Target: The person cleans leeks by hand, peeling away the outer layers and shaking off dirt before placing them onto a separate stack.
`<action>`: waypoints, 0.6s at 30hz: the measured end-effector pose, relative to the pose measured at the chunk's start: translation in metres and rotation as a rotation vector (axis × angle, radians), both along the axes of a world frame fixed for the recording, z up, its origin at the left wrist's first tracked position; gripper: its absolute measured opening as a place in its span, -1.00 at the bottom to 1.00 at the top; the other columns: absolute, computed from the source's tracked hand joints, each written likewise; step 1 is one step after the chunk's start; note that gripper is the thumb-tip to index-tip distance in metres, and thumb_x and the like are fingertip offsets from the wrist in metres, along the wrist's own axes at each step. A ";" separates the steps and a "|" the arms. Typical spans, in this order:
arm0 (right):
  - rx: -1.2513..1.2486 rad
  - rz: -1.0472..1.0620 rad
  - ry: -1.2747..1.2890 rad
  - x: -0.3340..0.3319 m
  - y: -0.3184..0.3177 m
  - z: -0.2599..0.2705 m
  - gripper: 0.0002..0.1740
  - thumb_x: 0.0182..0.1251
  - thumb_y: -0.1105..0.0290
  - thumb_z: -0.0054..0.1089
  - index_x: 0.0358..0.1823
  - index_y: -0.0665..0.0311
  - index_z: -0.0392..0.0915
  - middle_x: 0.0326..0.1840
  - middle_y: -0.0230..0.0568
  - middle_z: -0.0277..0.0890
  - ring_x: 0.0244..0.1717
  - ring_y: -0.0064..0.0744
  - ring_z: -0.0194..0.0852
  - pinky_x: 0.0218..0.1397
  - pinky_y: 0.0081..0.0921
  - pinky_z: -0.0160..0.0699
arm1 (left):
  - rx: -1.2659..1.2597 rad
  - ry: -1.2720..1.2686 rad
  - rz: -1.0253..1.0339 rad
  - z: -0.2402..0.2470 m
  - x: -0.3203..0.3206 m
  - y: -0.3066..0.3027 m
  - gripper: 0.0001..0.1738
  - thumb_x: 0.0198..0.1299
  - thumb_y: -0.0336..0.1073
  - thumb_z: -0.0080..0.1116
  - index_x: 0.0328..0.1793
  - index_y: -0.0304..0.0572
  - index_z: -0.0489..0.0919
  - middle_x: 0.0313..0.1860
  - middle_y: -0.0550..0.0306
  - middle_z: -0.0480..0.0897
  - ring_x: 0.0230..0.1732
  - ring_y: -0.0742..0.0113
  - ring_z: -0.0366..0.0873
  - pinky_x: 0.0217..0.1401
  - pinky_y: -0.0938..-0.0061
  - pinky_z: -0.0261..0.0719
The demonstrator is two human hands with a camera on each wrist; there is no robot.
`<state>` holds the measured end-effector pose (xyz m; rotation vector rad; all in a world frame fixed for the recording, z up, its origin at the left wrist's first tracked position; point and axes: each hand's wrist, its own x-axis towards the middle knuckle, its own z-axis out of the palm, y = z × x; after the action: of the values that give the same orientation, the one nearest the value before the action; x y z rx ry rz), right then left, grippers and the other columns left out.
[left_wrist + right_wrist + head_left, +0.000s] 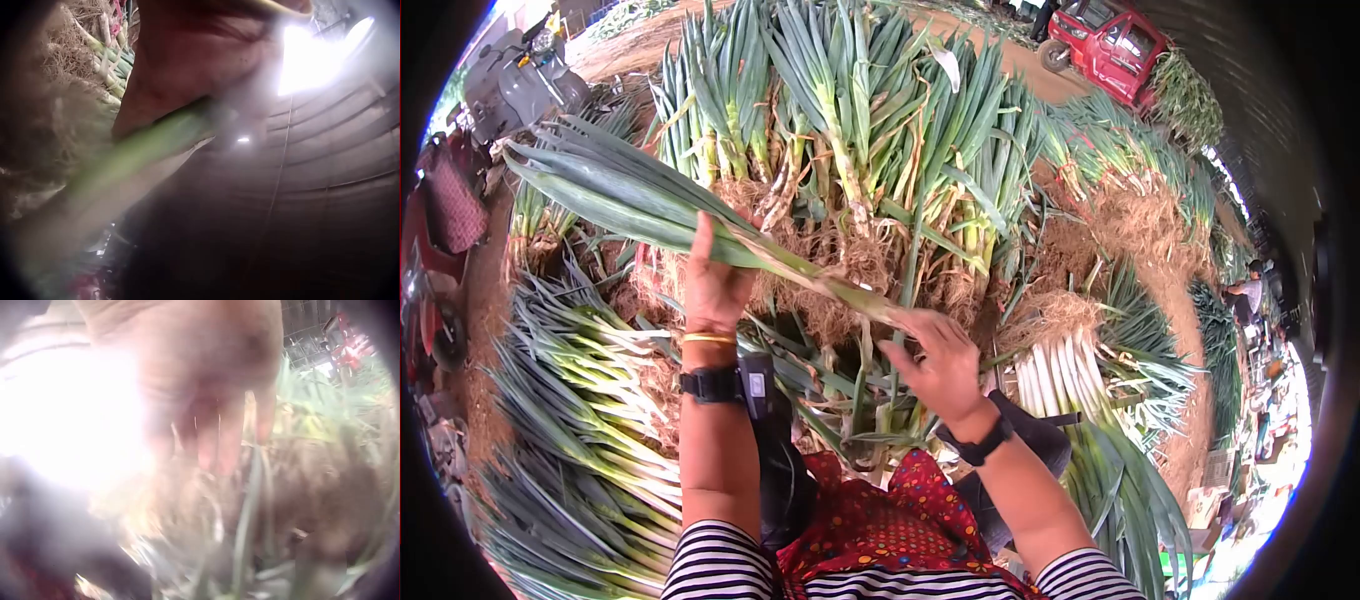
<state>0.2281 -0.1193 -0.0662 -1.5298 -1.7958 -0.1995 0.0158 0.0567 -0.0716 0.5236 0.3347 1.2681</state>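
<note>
I hold one long green leek point(650, 205) slantwise in front of me, leaves up to the left, root end down to the right. My left hand point(715, 285) grips it midway along the leaves, one finger pointing up. My right hand point(940, 365) pinches the pale stem near the root end. The left wrist view shows the blurred green stalk point(144, 147) lying against the palm point(187, 69). The right wrist view is blurred; the right hand point(200, 381) hangs over dry roots and leaves.
Upright leek bundles point(850, 130) with brown roots stand ahead. A pile of leeks point(580, 400) lies at my left, and a bundle of trimmed white stalks point(1060, 375) at my right. A red vehicle point(1110, 45) and a scooter point(515, 80) stand beyond.
</note>
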 end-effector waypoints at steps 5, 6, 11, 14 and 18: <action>0.054 -0.001 -0.028 -0.032 0.053 0.005 -0.61 0.12 0.24 0.24 -0.02 0.20 0.50 -0.14 -0.28 0.57 -0.14 -0.25 0.54 0.03 -0.34 0.43 | 0.028 -0.013 -0.055 0.009 0.028 -0.024 -0.57 0.22 -0.05 0.11 0.04 -0.23 0.42 -0.11 0.07 0.51 -0.04 0.22 0.50 0.09 0.26 0.49; 0.069 0.062 -0.036 -0.029 0.057 -0.001 -0.60 0.17 0.30 0.20 0.05 0.22 0.47 -0.11 -0.28 0.57 -0.13 -0.21 0.54 0.00 -0.35 0.46 | 0.050 0.016 -0.059 0.008 0.030 -0.026 -0.57 0.22 -0.07 0.12 0.04 -0.23 0.41 -0.11 0.07 0.51 -0.05 0.24 0.50 0.09 0.25 0.49; 0.016 0.180 0.722 -0.028 0.053 -0.008 -0.79 0.32 0.40 0.04 -0.05 0.26 0.47 -0.33 -0.29 0.55 -0.24 -0.38 0.56 -0.18 -0.45 0.51 | -0.015 -0.076 0.046 0.006 0.034 -0.016 -0.65 0.14 -0.24 0.22 -0.03 -0.23 0.42 -0.22 0.10 0.53 -0.18 0.32 0.50 -0.05 0.37 0.53; -0.118 0.463 1.651 -0.009 0.036 0.001 -0.88 0.41 0.42 -0.09 -0.24 0.27 0.43 -0.62 -0.47 0.20 -0.58 -0.69 0.15 -0.41 -0.61 0.37 | -0.081 -0.052 0.149 0.003 0.026 0.000 -0.70 0.09 -0.34 0.24 -0.09 -0.24 0.43 -0.29 0.13 0.53 -0.27 0.35 0.49 -0.19 0.45 0.54; -0.346 0.082 1.037 0.012 -0.011 -0.008 -0.89 0.39 0.43 -0.07 -0.29 0.29 0.40 -0.64 -0.46 0.15 -0.63 -0.66 0.08 -0.51 -0.65 0.20 | -0.090 -0.163 0.199 -0.014 -0.004 0.026 -0.69 0.13 -0.43 0.14 -0.02 -0.30 0.37 -0.26 0.11 0.48 -0.30 0.36 0.43 -0.32 0.49 0.48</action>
<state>0.2405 -0.1304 -0.0745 -1.3692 -1.0537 0.8407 0.0119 0.0830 -0.0853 0.3128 0.3108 1.4717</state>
